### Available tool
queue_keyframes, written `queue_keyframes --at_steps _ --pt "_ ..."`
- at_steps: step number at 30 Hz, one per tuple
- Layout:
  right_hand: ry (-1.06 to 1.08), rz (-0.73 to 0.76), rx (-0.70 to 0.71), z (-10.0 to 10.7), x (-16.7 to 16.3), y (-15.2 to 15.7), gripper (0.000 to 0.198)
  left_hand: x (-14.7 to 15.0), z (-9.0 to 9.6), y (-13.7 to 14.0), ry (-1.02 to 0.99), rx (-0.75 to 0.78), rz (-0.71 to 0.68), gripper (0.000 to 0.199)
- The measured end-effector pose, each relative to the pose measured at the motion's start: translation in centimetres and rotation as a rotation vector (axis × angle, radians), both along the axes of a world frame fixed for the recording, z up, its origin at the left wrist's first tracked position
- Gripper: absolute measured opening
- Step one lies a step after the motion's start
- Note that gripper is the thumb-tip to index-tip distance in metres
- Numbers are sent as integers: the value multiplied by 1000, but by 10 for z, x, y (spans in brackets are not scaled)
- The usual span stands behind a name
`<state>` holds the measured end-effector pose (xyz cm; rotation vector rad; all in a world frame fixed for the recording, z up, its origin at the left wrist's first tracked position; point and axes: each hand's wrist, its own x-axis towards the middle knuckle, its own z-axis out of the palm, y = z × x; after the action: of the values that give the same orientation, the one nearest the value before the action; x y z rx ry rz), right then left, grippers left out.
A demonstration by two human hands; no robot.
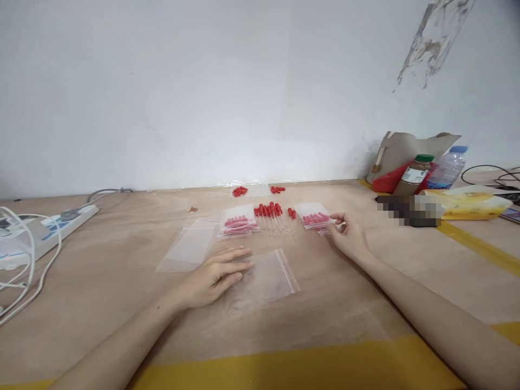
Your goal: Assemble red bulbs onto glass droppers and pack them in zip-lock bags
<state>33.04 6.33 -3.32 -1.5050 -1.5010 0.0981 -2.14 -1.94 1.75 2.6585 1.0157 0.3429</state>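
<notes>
My left hand [213, 277] lies with its fingers stretched out on the left part of a large clear zip bag [268, 280], whose seal strip faces right. Thumb and fingers of my right hand [350, 236] pinch the right edge of a small zip bag [312, 210] with red-topped droppers inside. Between the hands, farther back, are loose glass droppers [270, 213] with red rubber bulbs. To their left sits a stack of filled small zip bags [239, 221]. Flat clear bags [190, 247] lie beyond my left hand.
Two small groups of red bulbs [240, 191] lie near the wall. A power strip [69, 230] with white cables is at the left. On the right stand a beige bag [414, 147], a green-capped bottle [415, 174], a clear bottle [449, 168] and a yellow tissue pack [467, 204].
</notes>
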Motion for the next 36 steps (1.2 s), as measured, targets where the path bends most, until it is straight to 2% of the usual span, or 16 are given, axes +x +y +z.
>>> queue_keyframes --at_steps 2,7,10,14,22,25,29,31,33,36 --pt "-68 45 -27 8 -5 -1 22 2 0 -2 4 -16 -30 37" --pt "-245 183 -202 31 -28 12 17 18 -10 1 25 -6 -97 37" --pt "-281 141 -319 41 -49 28 24 28 -16 5 -41 39 -77 36" --pt "-266 24 -550 49 -76 48 37 29 -18 5 -232 89 15 30" --pt "-182 45 -766 56 -92 76 15 20 -17 -6 -134 -6 -51 37" --pt "-106 61 -726 61 -87 71 15 21 -17 -5 -122 -16 -45 36" --pt "57 133 -551 60 -69 42 39 23 -16 -3 -102 -17 -52 36" --pt "290 270 -362 51 -57 22 48 25 -16 -2 -102 -10 -56 36" --pt "461 312 -219 38 -47 2 52 27 -16 -1 -96 -5 -52 37" --pt "650 299 -151 18 -38 -17 54 29 -16 -1 -72 0 -38 37"
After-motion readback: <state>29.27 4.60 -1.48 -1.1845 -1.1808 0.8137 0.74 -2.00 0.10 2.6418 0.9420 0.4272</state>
